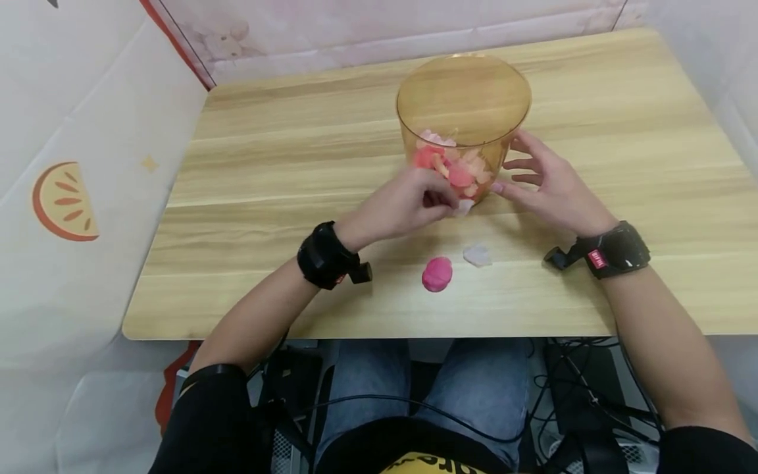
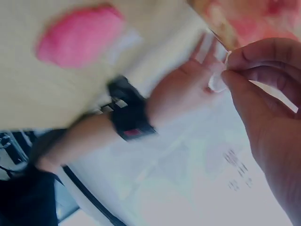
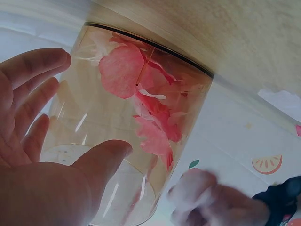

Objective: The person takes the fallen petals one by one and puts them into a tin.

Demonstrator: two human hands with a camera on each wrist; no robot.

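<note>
1. Sitting at a pale wood-grain counter (image 1: 266, 197), I have white sheets hung close on both sides; the left sheet carries an orange-slice print (image 1: 64, 201), and a pinkish sheet runs along the back edge.
2. Below the counter edge I see my jeans, and black cables trailing on the floor.
3. A tall amber see-through plastic tub (image 1: 464, 112) stands upright on the counter in front of me, its long axis vertical and its round mouth facing up. Pink and red petals (image 1: 453, 168) are heaped in its lower part.
4. My left hand (image 1: 403, 207) is at the tub's base on the near left, fingers curled. In the left wrist view, the thumb and fingertips pinch a small translucent white petal (image 2: 217, 81); the view is blurred, so I cannot tell which way that petal points.
5. My right hand (image 1: 547, 184) is just beside the tub's right wall, fingers spread and relaxed, gripping nothing. In the right wrist view, the thumb lies close against the wall, and I cannot tell whether it touches.
6. A round bright-pink petal (image 1: 437, 274) lies flat on the counter nearer me, between my wrists, and a pale whitish petal (image 1: 477, 255) lies just to its right, apart from it.
7. Each wrist wears a black strapped camera band.
</note>
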